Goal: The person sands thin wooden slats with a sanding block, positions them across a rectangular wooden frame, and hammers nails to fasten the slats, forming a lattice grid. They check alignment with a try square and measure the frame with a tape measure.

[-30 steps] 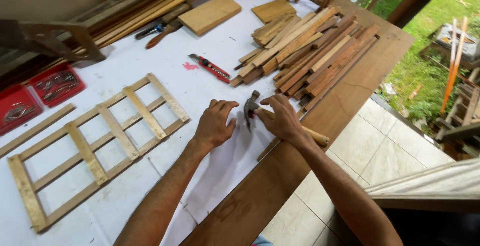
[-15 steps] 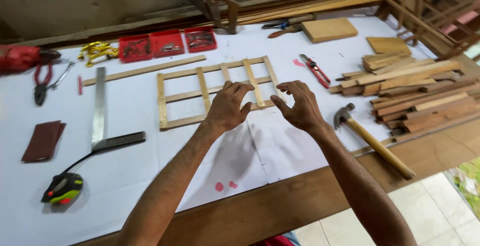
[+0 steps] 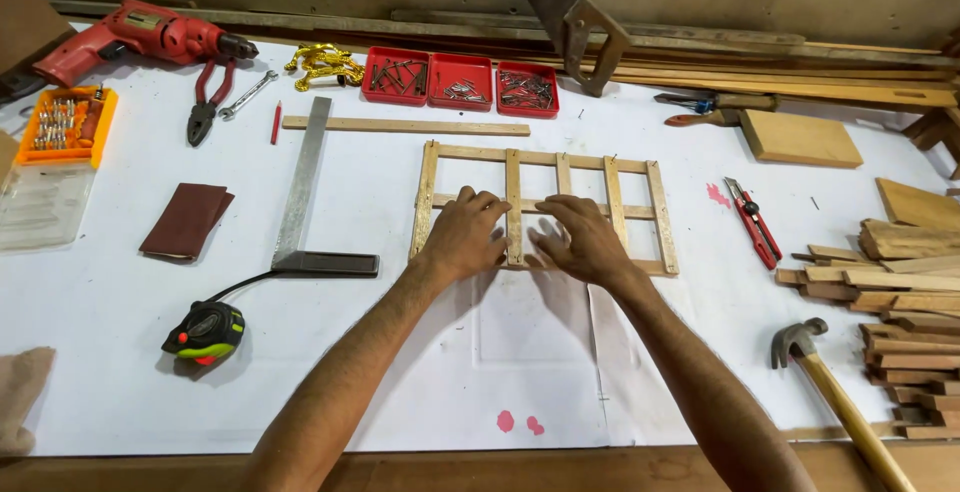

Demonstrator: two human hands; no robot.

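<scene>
Now both hands, left and right, press flat, fingers spread, on the frame. Hammer lies at four o'clock. Nailing would need it fetched.

Pale yellowish wooden slat lattice frame: light, unpainted timber throughout. Desk: white sheet covering, with pink-red spots near the front edge; bare brown wood at the rim. Three square red plastic trays: bright red, grey metal contents. Red power drill: red body, black chuck. Orange plastic bit case: orange. Dark maroon sandpaper sheet: uniform reddish brown. Black tape measure: black with green and red accents. Red utility knife: red and black. Steel-headed hammer: grey head, tan handle.
</scene>
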